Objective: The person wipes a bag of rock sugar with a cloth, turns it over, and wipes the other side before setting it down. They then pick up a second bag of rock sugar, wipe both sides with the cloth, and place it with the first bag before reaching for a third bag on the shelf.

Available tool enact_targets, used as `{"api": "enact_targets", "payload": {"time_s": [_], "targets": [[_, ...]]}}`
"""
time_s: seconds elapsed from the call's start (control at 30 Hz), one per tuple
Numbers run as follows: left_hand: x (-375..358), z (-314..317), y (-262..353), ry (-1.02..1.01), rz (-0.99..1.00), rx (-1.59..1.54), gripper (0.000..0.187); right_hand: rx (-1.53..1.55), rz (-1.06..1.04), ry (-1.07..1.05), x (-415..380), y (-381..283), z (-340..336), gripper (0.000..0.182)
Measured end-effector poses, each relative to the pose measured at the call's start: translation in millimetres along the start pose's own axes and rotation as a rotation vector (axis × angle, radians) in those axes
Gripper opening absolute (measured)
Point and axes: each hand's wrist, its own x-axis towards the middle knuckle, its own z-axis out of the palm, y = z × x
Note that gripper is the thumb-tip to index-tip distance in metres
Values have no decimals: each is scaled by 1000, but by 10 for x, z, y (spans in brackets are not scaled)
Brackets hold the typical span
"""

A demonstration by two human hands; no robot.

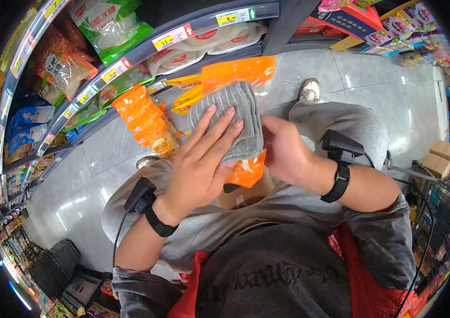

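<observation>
A folded grey striped cloth [235, 114] lies against an orange plastic package [245, 72], whose orange ends stick out above and below it. My left hand [203, 140] rests on the cloth's face with its fingers spread. At the right edge of the cloth is my right hand [288, 146], its fingers curled behind the cloth and package and partly hidden. Left of my hands, several orange packets [142, 119] stand in a row on the floor side, by the shelf. Yellow packets [186, 98] sit between that row and the cloth.
Shelves with price labels [173, 38] curve along the upper left, holding bagged goods [66, 63]. A cardboard box [246, 195] is below my hands, between my legs. Black crates [58, 259] stand at lower left. Cartons [439, 159] and a wire rack are at right.
</observation>
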Motion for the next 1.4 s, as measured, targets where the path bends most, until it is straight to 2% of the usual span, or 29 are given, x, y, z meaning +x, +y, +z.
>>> {"api": "enact_targets", "payload": {"time_s": [0.07,0.13,0.2,0.3,0.33,0.37,0.43,0.5,0.57,0.67,0.73,0.77,0.83,0.9,0.93,1.0,1.07,1.13,1.17,1.27,1.33,1.4], "targets": [[-7,-16,-14,-18,48,87,58,66,-51,8,11,-115,6,34],[10,-61,54,-111,119,64,57,10,-79,137,94,-221,-48,39],[33,-97,147,-138,178,45,50,82,-179,79,28,-288,-10,43],[-67,-120,91,-118,108,-261,43,75,-276,71,32,-374,-72,44],[-78,-113,80,6,43,-437,35,77,-318,73,-55,-448,70,45],[-202,-133,102,84,-177,-434,34,76,-316,56,-86,-488,97,46],[-418,-158,-58,301,-376,-221,36,77,-315,22,-136,-554,80,47],[-403,-116,-217,626,-488,-358,39,108,-328,-87,-130,-591,25,47],[-40,-222,-103,985,-729,-1074,43,129,-354,-149,-126,-619,12,47],[-117,-232,-292,952,-790,-1029,45,-39,-466,97,-195,-586,99,41],[-118,-192,-241,803,-855,-1013,48,-469,-583,89,-89,-501,22,36],[-101,-152,-196,726,-885,-1006,49,-609,-576,68,-112,-424,24,35],[-119,67,-139,553,-732,-1110,56,-888,-578,23,-174,-290,133,33],[-139,210,-55,413,-613,-1136,58,-1159,-640,-28,-167,-155,194,42],[-140,231,-27,356,-561,-1169,58,-1284,-797,-53,-119,-46,192,48],[-114,149,4,340,-543,-1300,55,-1503,-969,-117,-107,29,213,55],[-48,63,20,439,-661,-1388,53,-1702,-985,-199,-136,16,251,59],[-64,61,-126,559,-798,-1504,49,-1762,-1021,-305,-139,-78,291,57],[-78,22,-186,572,-785,-1579,48,-1791,-1037,-357,-130,-128,297,57],[-76,-127,-263,566,-695,-1806,45,-1521,-1051,-424,-47,-405,170,48],[-108,-237,-282,534,-656,-1862,46,-1082,-876,-75,-88,-500,210,38],[-164,-346,-309,482,-601,-1884,49,-829,-755,1,13,-601,126,34]]}}
